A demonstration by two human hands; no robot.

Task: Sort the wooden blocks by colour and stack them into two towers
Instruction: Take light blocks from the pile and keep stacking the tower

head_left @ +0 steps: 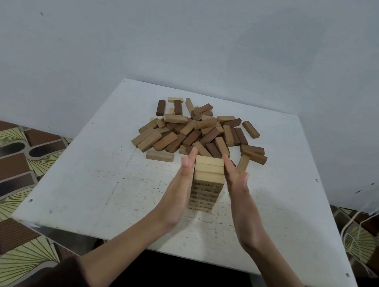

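A tower of pale blocks stands near the middle of the white surface, with the left hand and the right hand flanking it, fingers straight and palms turned inward against its sides. Just behind the tower lies a loose pile of mixed light and dark blocks, and one pale block lies alone just left of the tower's top

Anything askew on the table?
Tower of pale wooden blocks looks straight, flat left hand and right hand flanking it. Behind, the mixed pile of light and dark wooden blocks is a loose jumble; one pale block lies apart at its near-left edge.
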